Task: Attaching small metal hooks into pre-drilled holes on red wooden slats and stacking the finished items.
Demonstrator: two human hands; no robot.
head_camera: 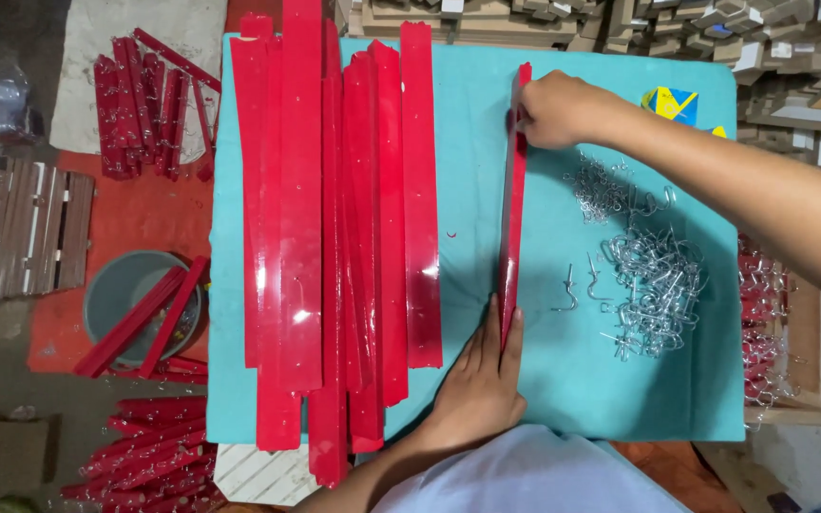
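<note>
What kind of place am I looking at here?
Probably a small workshop making hanger racks: red painted strips lie stacked on a teal table, a heap of metal hooks alongside, cut wood pieces piled behind.

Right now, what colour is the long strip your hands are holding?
Glossy red strip, held by both the left hand and right hand; head view.

Bare table [472,171] lay open between the stacked red strips [334,237] and the upright red strip [512,218]; a pile of metal hooks [648,275] crowded the right side.
</note>
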